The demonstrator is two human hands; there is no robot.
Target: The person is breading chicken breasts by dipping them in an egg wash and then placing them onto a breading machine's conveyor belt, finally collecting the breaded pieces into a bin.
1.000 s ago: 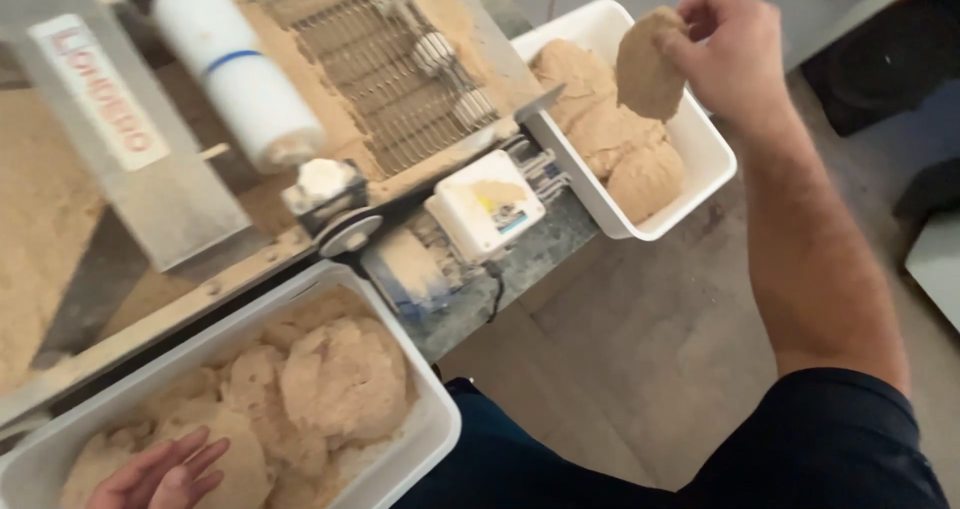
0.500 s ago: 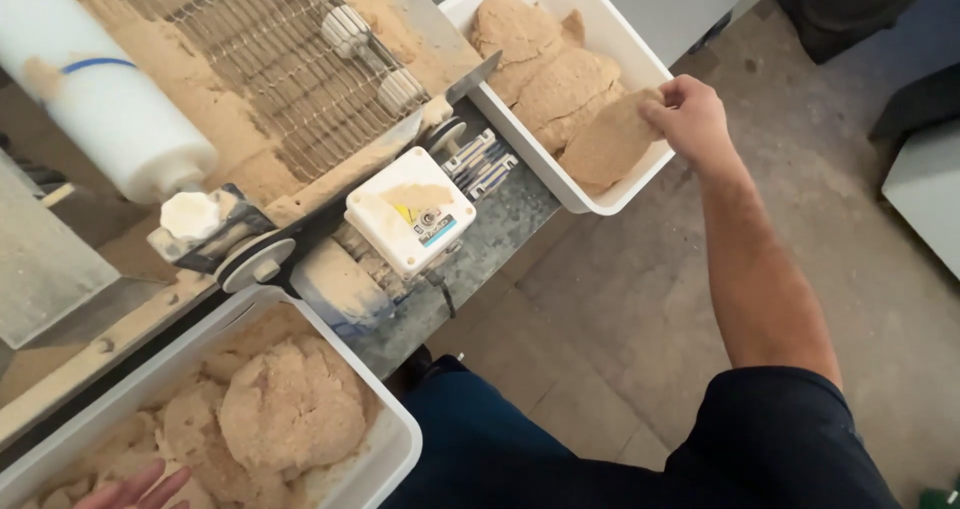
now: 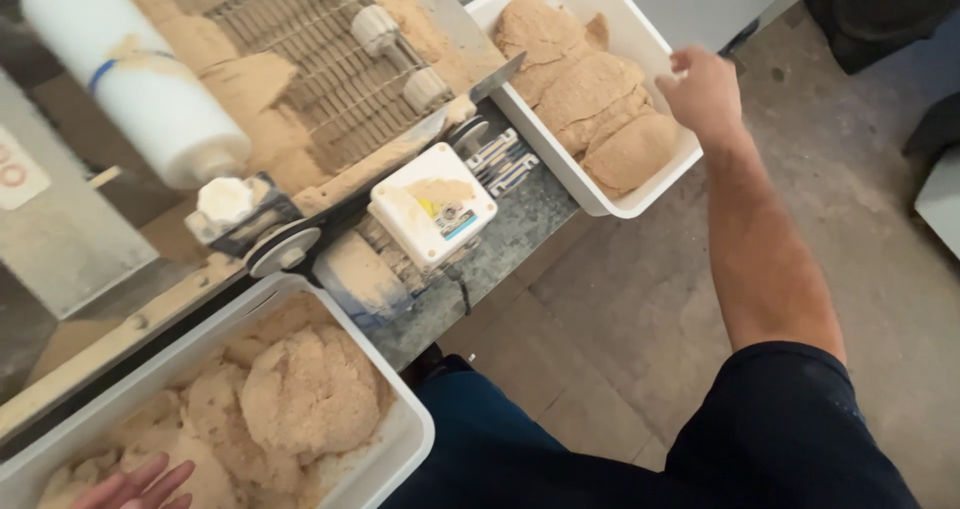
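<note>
Right hand hovered empty, fingers loosely curled, beside the upper-right white tray already holding several flattened dough sheets; left hand, fingers spread, rested on the dough lumps heaped at lower left, seemingly many remaining

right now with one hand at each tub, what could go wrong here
The far tub juts past the bench edge and the right hand hovers at its outer rim; a knock might tip it and the dough sheets onto the floor. The left hand rests on dough in the near tub, close to the machine's pulley and belt, which could catch fingers.
</note>
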